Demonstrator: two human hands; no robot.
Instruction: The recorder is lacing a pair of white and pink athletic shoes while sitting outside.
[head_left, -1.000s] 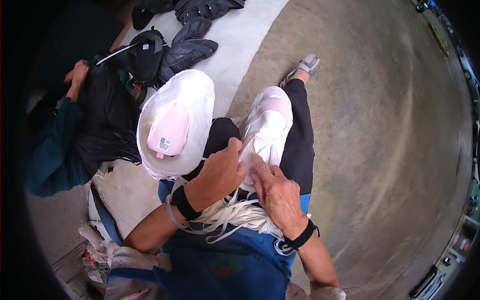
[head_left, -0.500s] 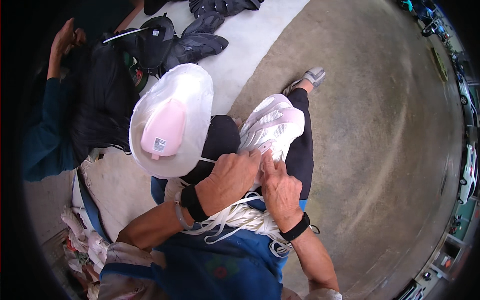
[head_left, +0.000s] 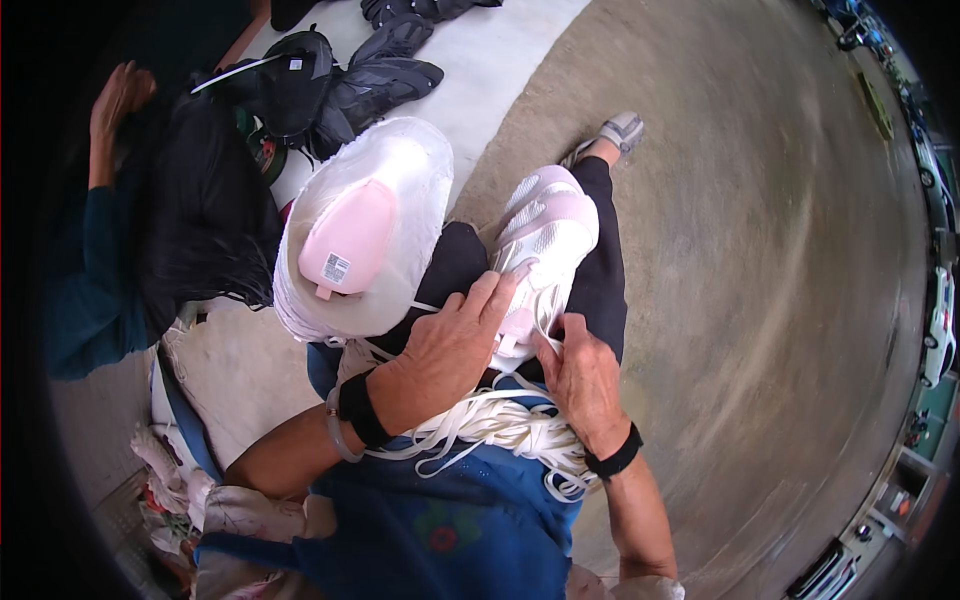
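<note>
A white and pink shoe upper (head_left: pixel 552 225) lies across my thighs, its toe pointing away from me. My left hand (head_left: pixel 445 345) rests on its left side, fingers stretched out along the lacing area. At the right edge, my right hand (head_left: pixel 580 375) pinches a white shoelace (head_left: pixel 546 312) between thumb and fingers. A loose bundle of white laces (head_left: pixel 500 428) sits in my lap on the blue apron (head_left: pixel 440 520), just below both hands. Left of the upper stands a hollow white shell-shaped piece (head_left: pixel 415 190) with a pink tongue-like pad (head_left: pixel 352 235) bearing a small label.
Black shoe uppers (head_left: pixel 385 85) lie on a white surface (head_left: pixel 520 45) at the far left. Beside it, a dark-haired person in a green sleeve (head_left: pixel 95 280) has one hand (head_left: pixel 122 90) raised. Concrete floor (head_left: pixel 740 260) stretches right, towards parked vehicles (head_left: pixel 938 325).
My left fingers have straightened along the upper, and my right hand has moved down and right, drawing the lace. The lacing area, covered before, now shows between my hands.
</note>
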